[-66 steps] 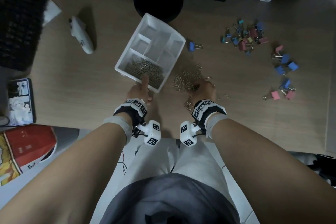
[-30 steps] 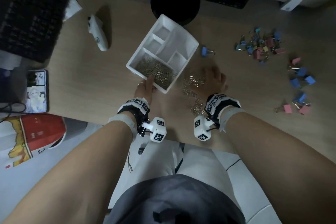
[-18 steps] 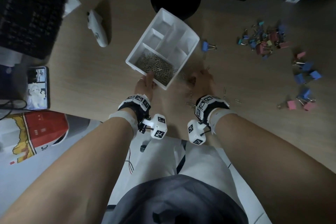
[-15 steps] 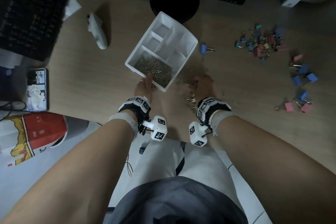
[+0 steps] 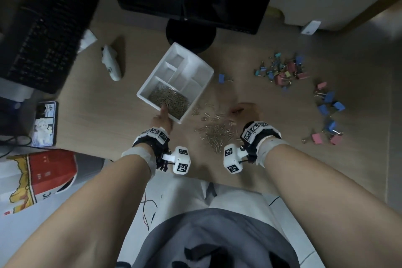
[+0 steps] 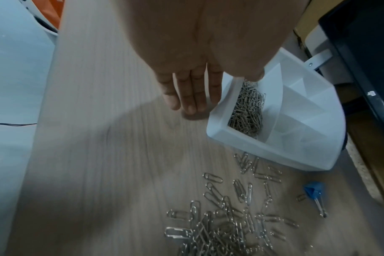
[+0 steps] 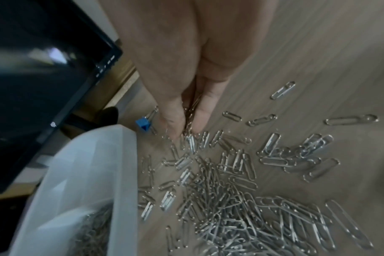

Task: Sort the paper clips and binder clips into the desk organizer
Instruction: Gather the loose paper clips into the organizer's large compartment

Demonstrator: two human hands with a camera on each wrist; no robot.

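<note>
The white desk organizer (image 5: pixel 141 95) lies aslant at mid desk, its near compartment full of paper clips (image 5: pixel 169 101). My left hand (image 5: pixel 163 115) holds its near wall (image 6: pixel 263 149), thumb hooked over the rim and straight fingers (image 6: pixel 191 97) down the outside. Loose paper clips (image 5: pixel 217 135) are spread to the organizer's right. At their far edge, my right hand (image 5: pixel 237 111) pinches several paper clips (image 7: pixel 192 110) between thumb and fingers (image 7: pixel 205 110), tips down on the desk. Coloured binder clips (image 5: pixel 282 70) lie heaped at far right, more (image 5: pixel 328 102) nearer, and one blue binder clip (image 5: pixel 224 78) by the organizer.
A black keyboard (image 5: pixel 43 28) sits far left, with a white mouse (image 5: pixel 111 63) beside it and a monitor stand (image 5: pixel 191 35) just behind the organizer. A phone (image 5: pixel 44 124) lies at the left desk edge. A red and white bag (image 5: pixel 41 172) sits below.
My right hand swept in toward the organizer, then back out to the right, and the loose clips are more spread out. My left hand has stayed on the organizer.
</note>
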